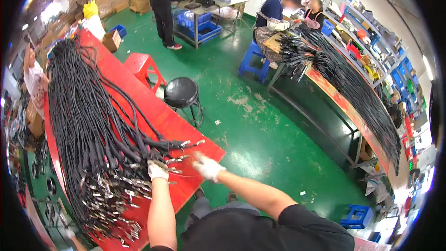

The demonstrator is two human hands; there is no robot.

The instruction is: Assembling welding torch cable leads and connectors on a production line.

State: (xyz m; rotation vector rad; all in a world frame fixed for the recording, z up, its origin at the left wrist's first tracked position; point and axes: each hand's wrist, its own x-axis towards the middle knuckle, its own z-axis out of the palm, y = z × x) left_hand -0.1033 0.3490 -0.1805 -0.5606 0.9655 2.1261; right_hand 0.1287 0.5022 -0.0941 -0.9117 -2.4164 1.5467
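A thick bundle of long black cables (86, 107) lies along the red tabletop (158, 107) on my left. Many of the cables end in silvery metal connectors (109, 195), heaped toward the near side. My left hand (158, 170), in a white glove, is closed on a black cable at the right edge of this heap. My right hand (207, 167), also gloved, hovers by the table's near right corner, just right of a few cable ends (186, 144). Its fingertips are blurred, so whether they pinch anything is unclear.
A black round stool (181, 93) and a red plastic stool (144, 70) stand beyond the table. On the right, another table carries more black cables (353, 79), where two people sit. Someone stands at a far workbench (232, 4). A blue stool (357, 217) is at lower right.
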